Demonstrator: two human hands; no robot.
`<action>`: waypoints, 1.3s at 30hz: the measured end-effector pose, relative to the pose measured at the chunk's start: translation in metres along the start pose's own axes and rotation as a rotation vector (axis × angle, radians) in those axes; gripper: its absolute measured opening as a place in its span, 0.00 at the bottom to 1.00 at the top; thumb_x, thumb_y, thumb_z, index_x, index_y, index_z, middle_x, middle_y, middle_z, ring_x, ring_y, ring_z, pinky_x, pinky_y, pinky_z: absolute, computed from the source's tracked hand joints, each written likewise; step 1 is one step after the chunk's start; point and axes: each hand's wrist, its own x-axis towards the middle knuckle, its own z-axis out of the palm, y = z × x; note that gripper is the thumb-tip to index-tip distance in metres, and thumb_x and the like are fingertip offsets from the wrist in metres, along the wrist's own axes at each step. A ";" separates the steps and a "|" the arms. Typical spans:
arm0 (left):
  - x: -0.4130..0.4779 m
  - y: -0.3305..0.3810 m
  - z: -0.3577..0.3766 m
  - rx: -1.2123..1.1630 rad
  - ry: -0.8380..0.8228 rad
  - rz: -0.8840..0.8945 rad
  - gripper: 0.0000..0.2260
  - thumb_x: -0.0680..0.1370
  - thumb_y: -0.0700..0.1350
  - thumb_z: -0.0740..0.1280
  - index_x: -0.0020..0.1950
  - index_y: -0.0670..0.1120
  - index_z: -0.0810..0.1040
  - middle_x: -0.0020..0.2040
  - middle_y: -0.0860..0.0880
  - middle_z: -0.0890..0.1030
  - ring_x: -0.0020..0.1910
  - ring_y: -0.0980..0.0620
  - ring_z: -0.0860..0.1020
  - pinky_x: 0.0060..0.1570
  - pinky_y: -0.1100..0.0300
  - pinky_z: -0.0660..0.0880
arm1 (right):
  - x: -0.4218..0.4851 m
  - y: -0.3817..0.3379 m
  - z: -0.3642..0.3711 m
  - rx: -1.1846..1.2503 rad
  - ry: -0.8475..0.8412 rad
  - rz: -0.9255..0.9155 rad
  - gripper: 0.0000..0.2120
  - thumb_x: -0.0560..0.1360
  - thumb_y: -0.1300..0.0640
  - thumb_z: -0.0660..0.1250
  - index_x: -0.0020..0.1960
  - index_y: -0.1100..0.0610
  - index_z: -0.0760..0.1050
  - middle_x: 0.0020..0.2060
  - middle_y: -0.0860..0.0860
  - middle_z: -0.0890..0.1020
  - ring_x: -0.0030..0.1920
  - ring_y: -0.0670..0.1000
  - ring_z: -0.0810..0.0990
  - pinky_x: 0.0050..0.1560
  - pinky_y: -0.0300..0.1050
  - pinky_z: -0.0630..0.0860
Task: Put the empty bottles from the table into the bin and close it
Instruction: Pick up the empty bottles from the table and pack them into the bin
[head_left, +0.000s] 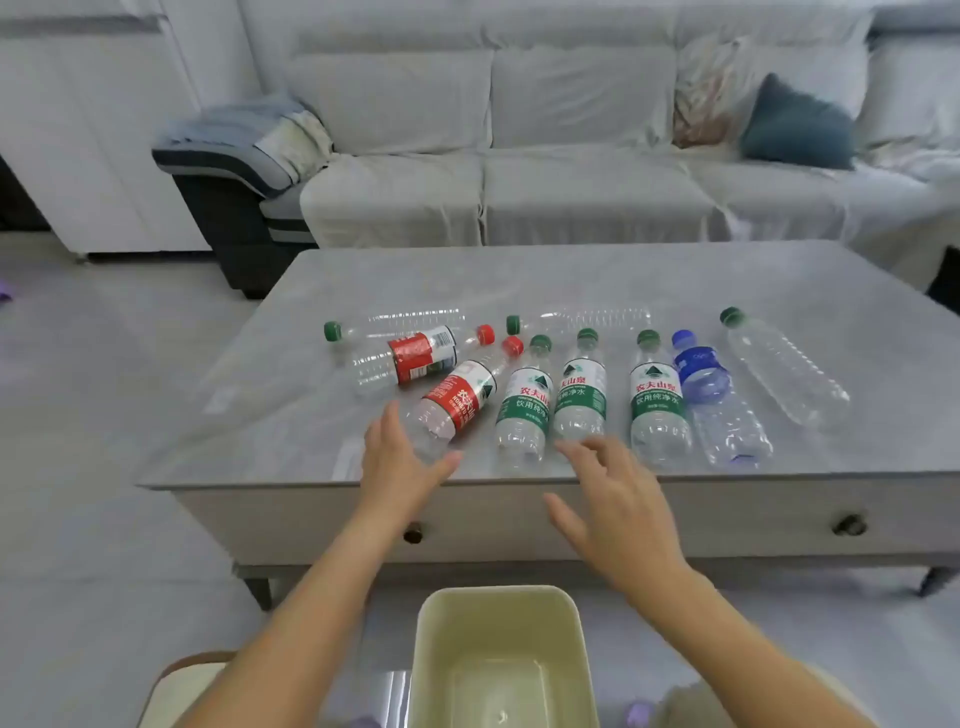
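Observation:
Several empty plastic bottles lie on the grey table (519, 280). Two have red labels, one at the back left (421, 356) and one nearer (460, 397). Three green-labelled bottles (524, 402) (582, 389) (657, 400) lie side by side, then a blue-labelled bottle (711, 384). Unlabelled clear bottles lie at the right (784, 369) and along the back (582, 317). My left hand (397, 462) is open, its fingers around the base of the nearer red-labelled bottle. My right hand (618, 499) is open, fingertips near the base of the middle green-labelled bottle. A cream bin (431, 649) stands open and empty below me.
A grey sofa (519, 197) with a teal cushion (795, 124) runs behind the table. The table's front has two drawer knobs (849, 526). A stool edge (171, 680) shows at the lower left beside the bin.

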 end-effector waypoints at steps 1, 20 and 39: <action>0.008 0.002 0.002 0.007 -0.005 -0.006 0.46 0.66 0.54 0.75 0.76 0.46 0.52 0.74 0.42 0.60 0.71 0.43 0.64 0.67 0.48 0.65 | 0.020 -0.005 0.009 -0.067 -0.033 -0.047 0.24 0.64 0.47 0.72 0.56 0.57 0.75 0.45 0.56 0.77 0.40 0.58 0.78 0.36 0.50 0.75; -0.180 -0.039 -0.152 -0.460 0.127 -0.001 0.27 0.54 0.54 0.74 0.50 0.71 0.74 0.56 0.53 0.77 0.50 0.52 0.80 0.36 0.65 0.80 | 0.032 -0.041 -0.092 -0.095 -0.204 0.194 0.24 0.70 0.38 0.56 0.62 0.49 0.67 0.45 0.54 0.80 0.44 0.61 0.78 0.40 0.50 0.69; -0.198 -0.186 0.109 0.571 -0.711 0.030 0.25 0.74 0.45 0.63 0.71 0.56 0.64 0.67 0.47 0.66 0.62 0.41 0.71 0.59 0.51 0.73 | -0.222 -0.028 -0.113 0.208 -0.319 0.584 0.29 0.59 0.37 0.63 0.58 0.42 0.74 0.43 0.48 0.77 0.34 0.41 0.72 0.35 0.30 0.70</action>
